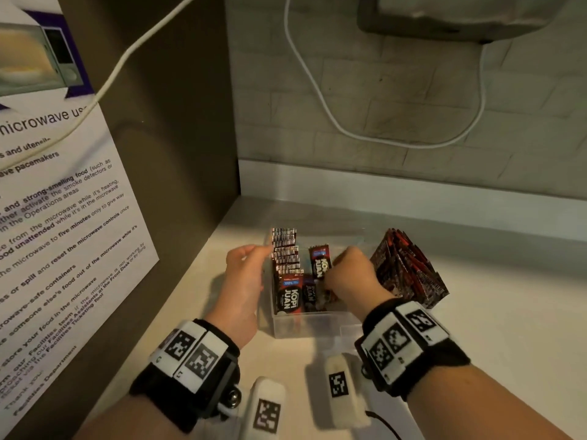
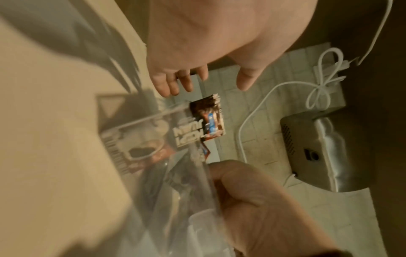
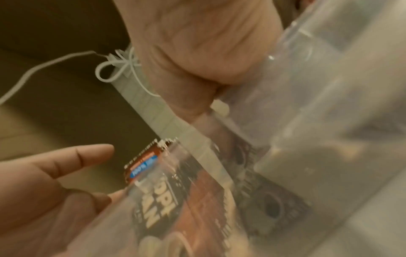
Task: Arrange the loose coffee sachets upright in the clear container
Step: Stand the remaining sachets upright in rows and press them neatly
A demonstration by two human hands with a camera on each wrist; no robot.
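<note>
The clear container (image 1: 313, 323) stands on the pale counter. Along its left side, dark red-black coffee sachets (image 1: 287, 268) stand upright in a row. My left hand (image 1: 254, 252) lies outside the container's left wall, fingers straight, fingertips by the row's far end. In the left wrist view its fingers (image 2: 173, 85) are spread above a sachet (image 2: 208, 120). My right hand (image 1: 333, 276) is curled inside the container and pinches an upright sachet (image 1: 319, 262); seen from the right wrist it is a fist (image 3: 197, 60) behind the clear wall (image 3: 307, 104). Loose sachets (image 1: 409, 271) lie fanned at the container's right.
A brown side panel with a microwave notice (image 1: 63, 201) closes the left. The tiled back wall (image 1: 413, 106) carries a looping white cable (image 1: 317, 90) and a grey appliance (image 1: 460, 17). Bare counter (image 1: 508, 328) lies to the right and in front.
</note>
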